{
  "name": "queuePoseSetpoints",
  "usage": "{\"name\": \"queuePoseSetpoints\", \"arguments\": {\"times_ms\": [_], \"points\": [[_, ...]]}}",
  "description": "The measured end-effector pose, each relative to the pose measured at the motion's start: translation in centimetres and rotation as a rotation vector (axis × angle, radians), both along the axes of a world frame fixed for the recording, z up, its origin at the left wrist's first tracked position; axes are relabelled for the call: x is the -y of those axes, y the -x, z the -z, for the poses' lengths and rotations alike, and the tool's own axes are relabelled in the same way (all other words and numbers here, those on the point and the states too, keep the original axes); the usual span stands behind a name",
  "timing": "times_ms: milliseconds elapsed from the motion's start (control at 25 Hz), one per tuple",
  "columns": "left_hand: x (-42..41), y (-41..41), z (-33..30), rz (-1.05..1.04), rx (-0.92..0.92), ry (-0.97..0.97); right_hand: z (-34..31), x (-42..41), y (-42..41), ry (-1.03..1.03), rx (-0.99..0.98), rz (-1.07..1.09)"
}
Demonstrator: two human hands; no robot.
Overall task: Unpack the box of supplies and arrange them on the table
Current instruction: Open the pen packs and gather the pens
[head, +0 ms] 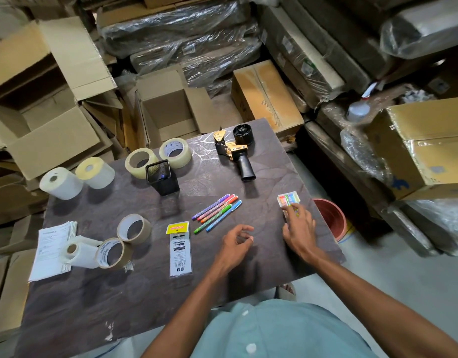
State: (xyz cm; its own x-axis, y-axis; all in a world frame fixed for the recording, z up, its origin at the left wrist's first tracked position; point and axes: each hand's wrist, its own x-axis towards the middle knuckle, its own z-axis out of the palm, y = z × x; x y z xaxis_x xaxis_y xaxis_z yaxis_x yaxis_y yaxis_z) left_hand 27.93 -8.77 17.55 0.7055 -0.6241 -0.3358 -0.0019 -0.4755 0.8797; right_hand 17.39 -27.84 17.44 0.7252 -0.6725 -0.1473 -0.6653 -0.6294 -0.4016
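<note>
1. behind the bench point(274, 161), at its far edge, an open cardboard box point(171, 112) stands with its flaps up, among stacked cartons and plastic-wrapped bundles.
2. the dark brown bench carries all the supplies; a reddish bucket point(331, 218) stands on the floor off its right edge.
3. a stack of printed paper sheets point(52, 251) lies at the left edge, with a white roll point(80, 251) lying on its right side.
4. two more white rolls point(61, 183) stand at the far left corner, touching each other.
5. a black and gold tape dispenser point(235, 151) lies at the far side, its handle pointing toward the person.
6. two clear tape rolls point(141, 162) lie near the far edge, side by side; two brown tape rolls point(134, 228) sit near the left, one leaning beside the white roll.
7. a black mesh pen holder point(162, 178) stands upright just in front of the clear rolls.
8. a flat packet with a yellow header point(179, 250) lies near the middle.
9. the left hand point(235, 248) hovers over the bench with fingers loosely curled, holding nothing.
10. the right hand point(300, 229) reaches to the right, its straight fingers point(292, 211) resting on a small clear box of coloured pieces point(288, 198) near the right edge.
11. five coloured pens point(217, 213) lie in a slanted row, side by side, between the packet and the small box.
</note>
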Motion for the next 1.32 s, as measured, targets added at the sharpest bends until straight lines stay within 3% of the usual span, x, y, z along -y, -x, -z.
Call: {"name": "queuePoseSetpoints", "arguments": {"times_ms": [120, 200, 320, 440, 560, 640, 760, 960, 1160, 1320], "points": [[0.2, 0.0, 0.3, -0.007, -0.02, 0.007, -0.6, -0.6, -0.4, -0.041, 0.03, -0.036], [0.2, 0.1, 0.3, -0.034, -0.054, 0.013, -1.2, -1.0, -0.8, -0.118, 0.164, -0.012], [0.1, 0.2, 0.0, -0.093, -0.151, 0.036, -1.5, -1.9, -1.7, -0.405, 0.344, 0.108], [0.2, 0.3, 0.1, -0.148, -0.269, 0.042, -1.7, -3.3, -3.2, -0.848, 0.436, 0.297], [0.0, 0.4, -0.5, -0.209, -0.423, 0.122, -2.9, -4.8, -4.2, -1.036, 0.435, 0.24], [-0.3, 0.5, -1.1, -0.263, -0.412, 0.162, -3.8, -5.4, -4.7, -1.041, 0.42, 0.146], [-1.0, 0.6, -1.3, -0.318, -0.325, 0.224, -4.0, -6.0, -5.4, -0.893, 0.395, 0.019], [-1.9, 0.3, -2.2, -0.398, -0.207, 0.242, -4.4, -6.8, -5.5, -0.743, 0.439, -0.039], [-2.4, 0.1, -3.4, -0.532, -0.003, 0.25, -4.7, -7.3, -4.7, -0.814, 0.363, -0.106], [-2.7, -0.5, -3.4, -0.55, 0.026, 0.235, -4.6, -7.2, -4.2, -0.821, 0.37, -0.188]]}}
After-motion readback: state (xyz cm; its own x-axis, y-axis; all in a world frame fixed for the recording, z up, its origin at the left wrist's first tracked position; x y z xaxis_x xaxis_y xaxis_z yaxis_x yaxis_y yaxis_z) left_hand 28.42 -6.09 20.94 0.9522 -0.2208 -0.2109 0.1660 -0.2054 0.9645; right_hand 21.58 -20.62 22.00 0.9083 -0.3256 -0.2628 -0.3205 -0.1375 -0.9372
